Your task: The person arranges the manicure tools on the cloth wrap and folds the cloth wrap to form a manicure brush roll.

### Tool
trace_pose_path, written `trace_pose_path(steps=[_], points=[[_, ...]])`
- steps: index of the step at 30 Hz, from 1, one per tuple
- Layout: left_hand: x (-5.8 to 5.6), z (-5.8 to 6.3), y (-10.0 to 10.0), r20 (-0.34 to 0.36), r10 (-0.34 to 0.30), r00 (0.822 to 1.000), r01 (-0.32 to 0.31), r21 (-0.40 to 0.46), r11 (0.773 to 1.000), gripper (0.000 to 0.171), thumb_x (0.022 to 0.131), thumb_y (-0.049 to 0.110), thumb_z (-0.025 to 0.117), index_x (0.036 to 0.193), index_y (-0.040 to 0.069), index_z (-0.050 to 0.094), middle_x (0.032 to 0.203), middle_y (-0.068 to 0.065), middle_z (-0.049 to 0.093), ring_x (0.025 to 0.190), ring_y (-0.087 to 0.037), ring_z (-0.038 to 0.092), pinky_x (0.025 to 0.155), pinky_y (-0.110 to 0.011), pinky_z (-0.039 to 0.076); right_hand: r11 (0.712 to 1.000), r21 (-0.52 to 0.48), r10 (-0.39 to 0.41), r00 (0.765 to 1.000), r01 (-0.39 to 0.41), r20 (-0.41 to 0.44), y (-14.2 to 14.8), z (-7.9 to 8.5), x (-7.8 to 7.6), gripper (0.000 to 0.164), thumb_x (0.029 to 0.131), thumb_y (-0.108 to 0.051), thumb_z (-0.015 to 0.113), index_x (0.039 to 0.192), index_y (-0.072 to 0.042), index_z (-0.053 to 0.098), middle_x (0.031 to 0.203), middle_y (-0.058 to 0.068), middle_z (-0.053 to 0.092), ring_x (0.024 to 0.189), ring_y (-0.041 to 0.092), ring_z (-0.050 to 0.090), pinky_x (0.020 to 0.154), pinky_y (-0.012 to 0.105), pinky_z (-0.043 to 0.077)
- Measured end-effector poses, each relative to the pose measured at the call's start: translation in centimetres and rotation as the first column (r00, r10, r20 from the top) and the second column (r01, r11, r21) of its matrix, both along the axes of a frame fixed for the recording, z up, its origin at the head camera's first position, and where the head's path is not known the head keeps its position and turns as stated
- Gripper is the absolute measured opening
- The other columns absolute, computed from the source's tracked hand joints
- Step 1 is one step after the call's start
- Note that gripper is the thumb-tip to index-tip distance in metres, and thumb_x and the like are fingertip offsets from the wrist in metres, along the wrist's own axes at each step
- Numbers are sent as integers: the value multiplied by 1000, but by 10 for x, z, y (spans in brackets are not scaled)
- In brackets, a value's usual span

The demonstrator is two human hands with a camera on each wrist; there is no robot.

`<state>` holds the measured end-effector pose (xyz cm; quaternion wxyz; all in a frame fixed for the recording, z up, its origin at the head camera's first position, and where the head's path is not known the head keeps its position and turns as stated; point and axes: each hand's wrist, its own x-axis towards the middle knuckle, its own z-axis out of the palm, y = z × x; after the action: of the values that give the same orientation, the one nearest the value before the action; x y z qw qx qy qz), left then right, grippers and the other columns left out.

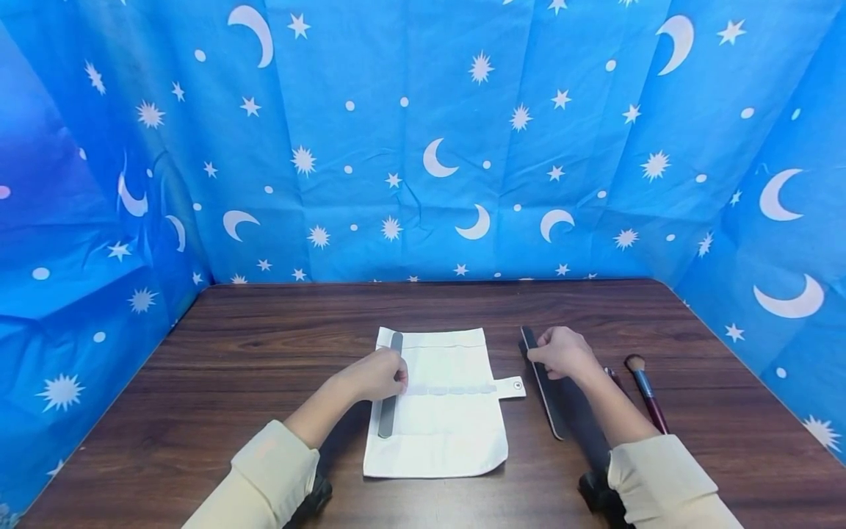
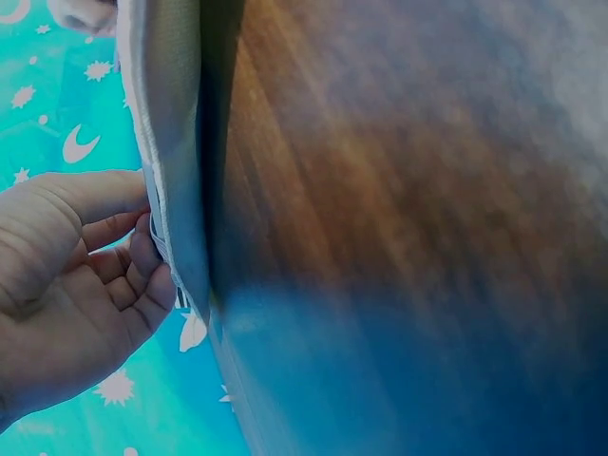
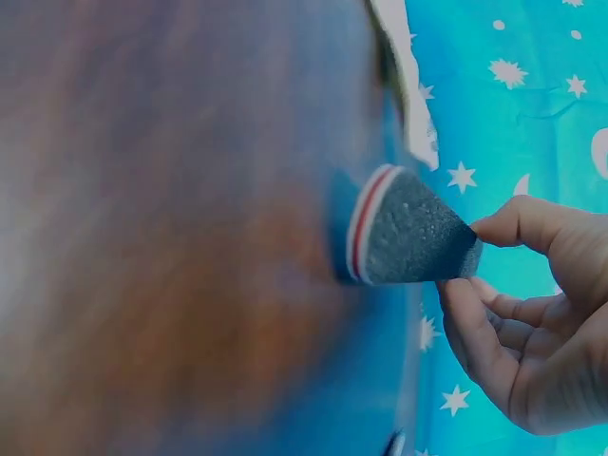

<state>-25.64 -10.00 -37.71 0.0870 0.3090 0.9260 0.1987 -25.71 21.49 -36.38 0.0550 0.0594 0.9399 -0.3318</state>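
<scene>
- One slim, round-ended gray file point(image 1: 387, 419) lying on a creased white fabric wrap point(image 1: 449, 433), left hand point(image 1: 375, 373) pinching it
- One kinda gritty black file point(image 3: 408, 233), red-striped edge, pinched in the right hand point(image 1: 563, 353), right of the wrap, woodgrain desk point(image 1: 317, 308) below

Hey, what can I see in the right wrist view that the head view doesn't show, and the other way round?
Only the right wrist view shows the red stripe between pale layers at the dark file's edge, and its grainy face. Only the head view shows the left grip on a grey file over the white cloth, plus both sleeves. Both share the right grip pinching the dark file, part of the white cloth, the wooden table and the blue backdrop.
</scene>
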Motion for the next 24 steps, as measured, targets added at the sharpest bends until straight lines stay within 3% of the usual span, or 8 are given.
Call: trace_pose_path(steps=[5,11,17,24], points=[[2,1,2,6,4,1000,-4,5,1000,14,83,5,64,70,10,64,61,5,53,55,-9,46,52,-23,40,998,-65,-8,999,5,-48,-11,15,-7,28,81,-15,62,99,5,53,85,16,59,67,24,63,61,33,53],[6,2,5,15,-2,1000,2,8,1000,14,83,4,64,71,9,63,61,4,52,56,-10,46,53,-24,40,978,-203,-65,991,40,-116,-44,25,-17,30,81,-14,62,103,3,54,92,18,60,72,27,66,64,34,53],[9,0,8,21,-15,1000,15,17,1000,14,83,4,63,71,10,63,61,4,52,57,-9,46,53,-24,40,898,-431,-179,969,89,-173,-83,22,-28,32,81,-10,62,109,1,51,93,17,62,75,26,64,66,34,53],[5,1,14,7,-38,999,38,19,999,16,84,3,62,69,8,62,58,5,49,53,-8,42,50,-23,37,810,-572,-261,953,131,-152,-116,18,-41,32,79,-5,63,108,1,51,91,19,64,65,23,64,66,37,53]])
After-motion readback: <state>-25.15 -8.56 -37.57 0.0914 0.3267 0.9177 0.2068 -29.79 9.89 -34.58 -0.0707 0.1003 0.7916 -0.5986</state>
